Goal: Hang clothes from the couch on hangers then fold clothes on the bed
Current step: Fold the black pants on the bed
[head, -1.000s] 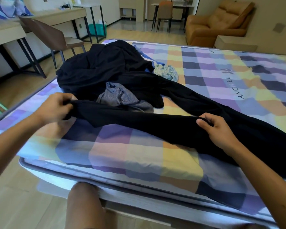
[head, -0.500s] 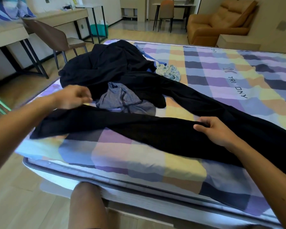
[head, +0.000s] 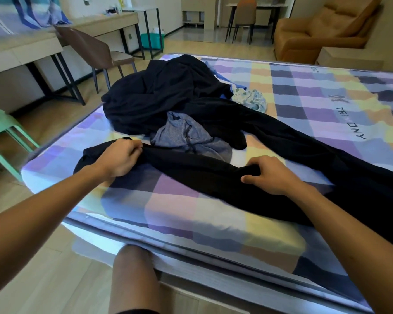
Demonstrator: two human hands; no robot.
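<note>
Long black trousers (head: 213, 180) lie stretched across the checked bed (head: 213, 225), one leg running toward the near left corner. My left hand (head: 119, 158) grips the cloth near that leg's end. My right hand (head: 269, 175) pinches a bunched fold of the same leg further right. Behind the leg lies a crumpled grey-blue garment (head: 188, 137). A dark pile of clothes (head: 166, 96) sits beyond it, with a small light patterned piece (head: 251, 99) at its right.
A green stool (head: 2, 134) stands left of the bed. A brown chair (head: 93, 51) and desks line the left wall. A tan couch (head: 322, 30) sits at the back right. My knee (head: 134, 279) is against the bed's near edge.
My left hand let go of the leg's end, lifted away, and now grips the cloth again a little further in. My right hand has bunched the cloth into a fold.
</note>
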